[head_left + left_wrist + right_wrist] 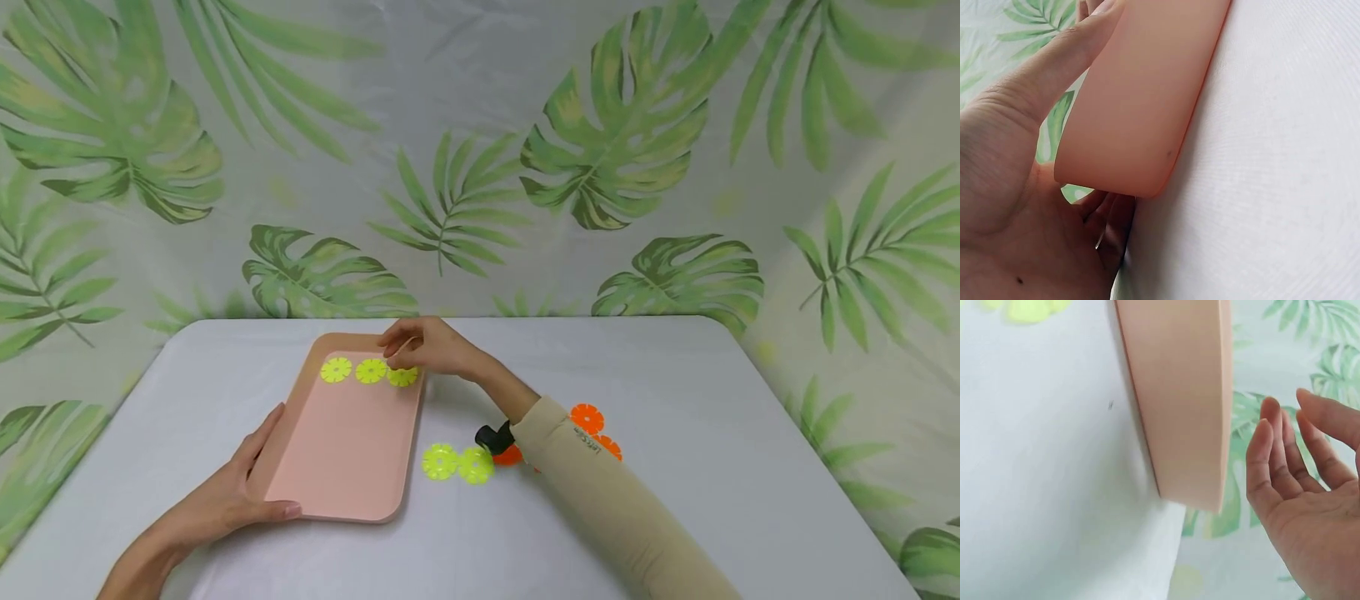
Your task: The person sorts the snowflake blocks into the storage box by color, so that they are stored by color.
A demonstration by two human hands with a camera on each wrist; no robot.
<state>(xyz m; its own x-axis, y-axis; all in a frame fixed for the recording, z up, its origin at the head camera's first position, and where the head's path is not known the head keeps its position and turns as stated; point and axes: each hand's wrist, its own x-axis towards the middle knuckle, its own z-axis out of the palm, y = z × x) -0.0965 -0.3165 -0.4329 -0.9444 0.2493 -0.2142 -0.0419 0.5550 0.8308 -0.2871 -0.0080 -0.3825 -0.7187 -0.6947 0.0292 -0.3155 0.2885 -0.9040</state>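
A pink rectangular tray lies on the table, left of the middle. My left hand grips its near left corner, the thumb on the near wall and the fingers along the left side; the left wrist view shows that corner wall between them. Three yellow notched discs form a row along the tray's far end. Above the rightmost one hovers my right hand, its fingers loosely bent; the right wrist view shows nothing in that hand. It partly covers the disc below.
Two yellow discs lie on the white tabletop right of the tray. Several orange discs lie farther right, partly hidden by my right sleeve. A leaf-patterned cloth hangs behind the table.
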